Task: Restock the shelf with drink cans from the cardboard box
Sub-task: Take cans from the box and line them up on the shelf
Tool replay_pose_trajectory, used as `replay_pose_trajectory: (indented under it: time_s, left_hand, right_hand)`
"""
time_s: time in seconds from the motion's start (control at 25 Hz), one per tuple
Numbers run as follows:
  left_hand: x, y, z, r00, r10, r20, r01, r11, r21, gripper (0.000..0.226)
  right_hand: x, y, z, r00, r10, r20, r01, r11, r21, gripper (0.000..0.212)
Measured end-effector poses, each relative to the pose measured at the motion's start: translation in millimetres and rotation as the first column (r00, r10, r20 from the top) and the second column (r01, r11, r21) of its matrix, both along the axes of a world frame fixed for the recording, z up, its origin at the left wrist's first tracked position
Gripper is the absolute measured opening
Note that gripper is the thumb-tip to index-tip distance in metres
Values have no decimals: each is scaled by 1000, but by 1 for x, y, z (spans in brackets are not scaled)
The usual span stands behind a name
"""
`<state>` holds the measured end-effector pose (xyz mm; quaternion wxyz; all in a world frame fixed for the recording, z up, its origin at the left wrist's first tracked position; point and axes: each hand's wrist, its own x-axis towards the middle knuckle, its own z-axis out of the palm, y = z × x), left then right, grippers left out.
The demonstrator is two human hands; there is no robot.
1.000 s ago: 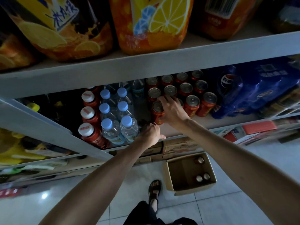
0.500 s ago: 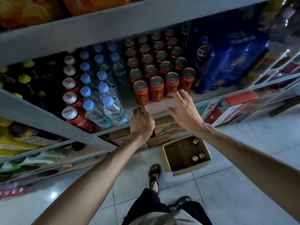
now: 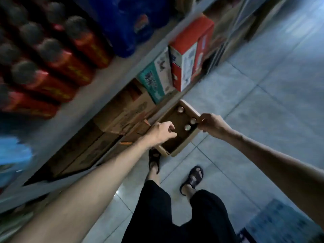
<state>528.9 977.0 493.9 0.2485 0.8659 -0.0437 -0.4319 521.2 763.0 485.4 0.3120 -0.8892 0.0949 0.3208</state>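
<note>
Most of the job looks done. Up and to the left of both hands, the shelf (image 3: 105, 95) carries packed rows of red cans (image 3: 57, 55), blurred but plainly filling it to the front edge. Directly below the hands, the cardboard box (image 3: 182, 146) sits on the floor (image 3: 263, 102) and is nearly empty. I can see only three cans (image 3: 187, 127) left, all standing at the right hand's side of the box, with bare cardboard under the left hand.

The left hand (image 3: 161, 132) hangs over the box with its fingers loosely curled and holds nothing. The right hand (image 3: 210, 125) is at the box rim, its fingers bent toward the two nearest can tops. I cannot tell whether it has hold of one or is only just beside them.

By my reckoning one or two more trips up to the shelf would clear the box.
</note>
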Motion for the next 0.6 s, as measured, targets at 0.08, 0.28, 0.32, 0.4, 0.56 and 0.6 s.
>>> replay_pose_trajectory:
  time_s: [0.08,0.28,0.32,0.4,0.56,0.6]
  left_hand:
    - [12,-13,-64,999,-3,-35,4,1000,17,30]
    - [34,-29,-278,998,-54,-34,57,992,113,39]
    - [38,-27,-320,997,-79,12,75,982,174,46]
    - [44,-18,-384,982,-170,78,136,933,333,62]
    - [56,4,-500,932,-351,91,252,807,534,90]
    - [62,10,-521,924,-367,106,245,782,573,97]
  right_hand:
    - [2,-11,-60,998,40,-46,-46,988,-150,14]
    - [8,-22,-275,979,202,18,-181,909,-375,36]
    - [10,-21,-320,967,246,68,-195,883,-426,46]
    - [15,-15,-394,941,323,98,-238,843,-483,61]
    - [25,13,-529,940,339,40,-265,798,-542,57]
    - [26,22,-553,947,322,16,-255,779,-573,49]
